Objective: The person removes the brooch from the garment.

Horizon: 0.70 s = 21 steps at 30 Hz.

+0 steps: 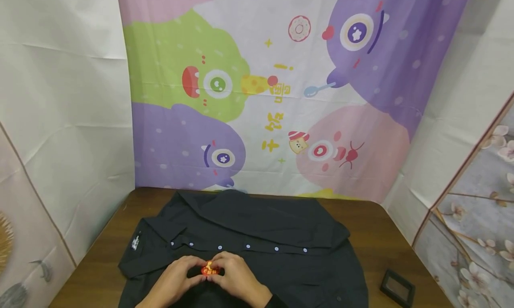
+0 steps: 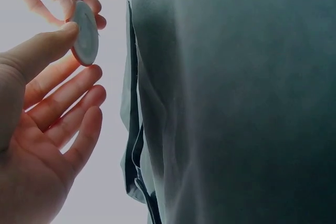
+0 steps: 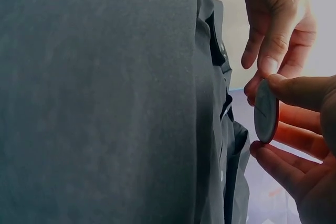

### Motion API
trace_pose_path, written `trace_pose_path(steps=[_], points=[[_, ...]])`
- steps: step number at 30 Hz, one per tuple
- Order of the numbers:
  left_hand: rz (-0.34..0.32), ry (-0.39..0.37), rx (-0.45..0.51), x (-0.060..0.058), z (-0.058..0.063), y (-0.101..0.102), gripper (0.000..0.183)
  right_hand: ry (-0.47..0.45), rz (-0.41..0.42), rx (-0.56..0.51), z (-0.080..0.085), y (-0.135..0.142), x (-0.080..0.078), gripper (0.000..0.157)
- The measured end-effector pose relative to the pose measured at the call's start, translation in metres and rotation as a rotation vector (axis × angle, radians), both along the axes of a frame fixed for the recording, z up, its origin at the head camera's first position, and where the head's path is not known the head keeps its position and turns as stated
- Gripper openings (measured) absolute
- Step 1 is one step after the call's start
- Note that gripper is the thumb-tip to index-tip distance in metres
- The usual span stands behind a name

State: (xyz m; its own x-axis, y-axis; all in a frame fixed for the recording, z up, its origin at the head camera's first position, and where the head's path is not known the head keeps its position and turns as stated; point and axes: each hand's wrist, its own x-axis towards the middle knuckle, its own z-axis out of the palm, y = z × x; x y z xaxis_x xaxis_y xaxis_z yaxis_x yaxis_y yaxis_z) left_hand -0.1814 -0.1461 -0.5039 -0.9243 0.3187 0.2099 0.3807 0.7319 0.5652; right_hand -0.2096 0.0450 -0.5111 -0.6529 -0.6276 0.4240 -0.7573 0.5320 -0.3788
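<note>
A small round badge point(image 1: 209, 269) with a bright red and yellow face is held between both hands above a dark shirt point(image 1: 281, 274). My left hand point(image 1: 178, 274) pinches its left side, and my right hand point(image 1: 238, 274) pinches the right side. From the left wrist, the pale back of the badge point(image 2: 85, 35) shows, with the left thumb against its edge and the other fingers spread. In the right wrist view a thin line, perhaps a pin, crosses the badge back point(image 3: 266, 111). The shirt lies spread on the table, with a row of white buttons point(image 1: 248, 246).
A small black frame or box point(image 1: 397, 288) lies on the brown wooden table point(image 1: 371, 236), right of the shirt. A white patch or print point(image 1: 135, 242) marks the shirt's left part. Behind the table hangs a cartoon-printed cloth point(image 1: 265, 165), with pale sheets point(image 1: 68, 120) at the sides.
</note>
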Motion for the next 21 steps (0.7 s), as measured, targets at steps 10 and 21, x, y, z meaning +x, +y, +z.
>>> trace_pose_path(steps=[10,21], points=[[-0.013,0.071,0.022,0.0022,-0.0001,-0.0027,0.023,0.017,0.024,-0.005,-0.0010,-0.0003,-0.0002,0.015],[0.037,0.166,0.031,0.0042,-0.0008,0.0006,0.023,0.086,0.047,-0.075,-0.0028,0.0000,-0.0012,0.011]])
